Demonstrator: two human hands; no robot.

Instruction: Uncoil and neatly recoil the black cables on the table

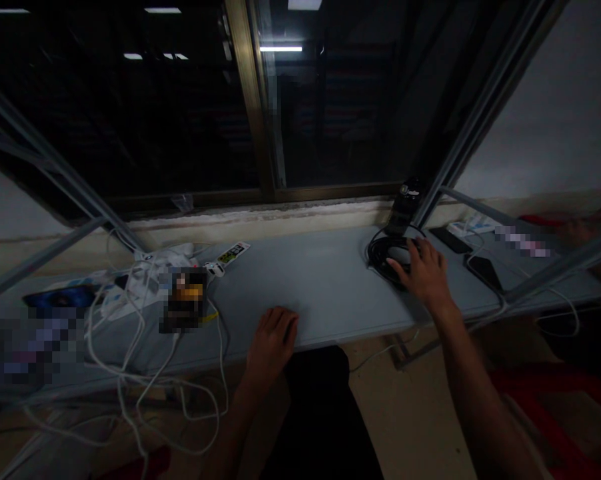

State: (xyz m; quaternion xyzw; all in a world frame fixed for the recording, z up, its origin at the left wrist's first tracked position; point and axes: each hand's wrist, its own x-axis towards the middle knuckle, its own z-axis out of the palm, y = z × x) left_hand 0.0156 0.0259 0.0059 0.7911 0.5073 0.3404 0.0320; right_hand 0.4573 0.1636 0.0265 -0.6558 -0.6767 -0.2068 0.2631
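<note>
Window: dark glass (355, 133) behind the work surface, faint light reflections in it.
Table: grey top (305, 280), looks flat; should let a coil slide if pushed.
White cords: loose tangle (125, 375) at the left end, some loops hanging past the near edge. Well apart from the black coil.
Black coil: cable (378, 257) lying on the table toward the right, just in front of the bottle, partly under the right hand.
Coil handling: likely light to moderate, springy rather than stiff, smooth jacket but not very slippery. Not fragile, though tight bends wouldn't help it. Loose turns could spread if lifted by one strand.
Coil hold: pinch the whole bundle, thumb inside the ring, fingers outside, all turns together. No tie visible; too dark to be sure.
Right hand: (426, 272) open, fingers spread over the coil's right side, thumb at its near side. Contact likely, firm grip not shown.
Left hand: (272, 340) at the table's near edge, fingers loosely bent. Palm hidden; can't tell if it holds anything.
Bottle: dark, upright (404, 205), near the window ledge.
Card: small, printed (232, 253), left of the coil, well apart.
</note>
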